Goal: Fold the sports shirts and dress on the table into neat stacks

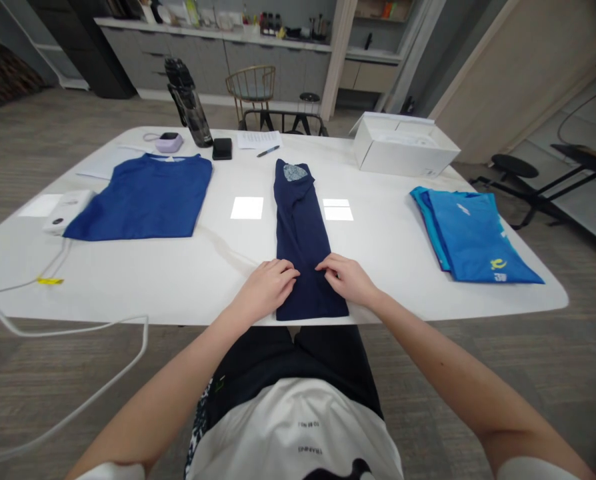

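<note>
Centrally, a navy folded garment [303, 227] lay lengthwise on the white counter [383, 233], its lower end near the front edge at the lower middle of the frame and a grey patterned patch [295, 173] showing at its upper end. The left hand [273, 283] and the right hand [347, 277] touched its lower half from either side, both half closed with fingers curled; whether either had pinched the cloth, I could not tell. Left of centre, a royal blue T-shirt [153, 197] lay flat, with a white plastic device [69, 210] at its lower left corner. Bright blue folded clothing [471, 233] rested at the right of the frame. Farther up stood a dark water bottle [194, 110], a black wallet [223, 149] beside it, then a pen [268, 151] near printed paper [258, 139]. An open white box [403, 150] occupied the upper right.
</note>
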The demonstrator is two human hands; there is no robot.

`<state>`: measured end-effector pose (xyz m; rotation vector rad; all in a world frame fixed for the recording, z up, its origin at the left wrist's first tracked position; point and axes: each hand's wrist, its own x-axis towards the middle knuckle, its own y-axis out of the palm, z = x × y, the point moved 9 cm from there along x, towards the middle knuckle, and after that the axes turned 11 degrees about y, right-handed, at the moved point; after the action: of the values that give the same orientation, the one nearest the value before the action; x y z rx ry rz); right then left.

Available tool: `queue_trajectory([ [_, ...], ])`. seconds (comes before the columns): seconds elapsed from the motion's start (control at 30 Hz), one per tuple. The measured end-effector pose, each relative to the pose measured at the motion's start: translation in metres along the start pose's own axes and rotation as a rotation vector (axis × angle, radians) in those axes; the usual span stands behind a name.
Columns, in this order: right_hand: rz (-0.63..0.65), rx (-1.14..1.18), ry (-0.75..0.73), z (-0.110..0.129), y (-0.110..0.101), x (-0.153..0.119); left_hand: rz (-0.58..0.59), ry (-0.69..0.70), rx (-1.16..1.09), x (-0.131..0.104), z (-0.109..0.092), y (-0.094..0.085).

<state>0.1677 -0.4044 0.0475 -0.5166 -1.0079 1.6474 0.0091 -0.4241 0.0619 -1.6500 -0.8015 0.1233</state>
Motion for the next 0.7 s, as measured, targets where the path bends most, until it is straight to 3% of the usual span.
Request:
queue_trajectory([
  [0.2, -0.038, -0.004, 0.129, -0.04, 0.004, 0.086, 0.125, 0.03, 0.049, 0.05, 0.031, 0.015],
  [0.33, -0.154, -0.03, 0.304, -0.081, 0.001, 0.162, 0.04, -0.086, 0.047, 0.09, 0.085, 0.008],
  [0.5, -0.264, -0.096, 0.538, -0.138, -0.012, 0.253, -0.06, -0.307, 0.252, 0.142, 0.157, -0.001],
  [0.6, -0.276, -0.125, 0.604, -0.164, -0.015, 0.29, -0.063, -0.407, 0.331, 0.167, 0.185, 0.006],
  [0.7, -0.254, -0.116, 0.568, -0.176, -0.009, 0.314, -0.056, -0.443, 0.341, 0.182, 0.201, 0.019],
])
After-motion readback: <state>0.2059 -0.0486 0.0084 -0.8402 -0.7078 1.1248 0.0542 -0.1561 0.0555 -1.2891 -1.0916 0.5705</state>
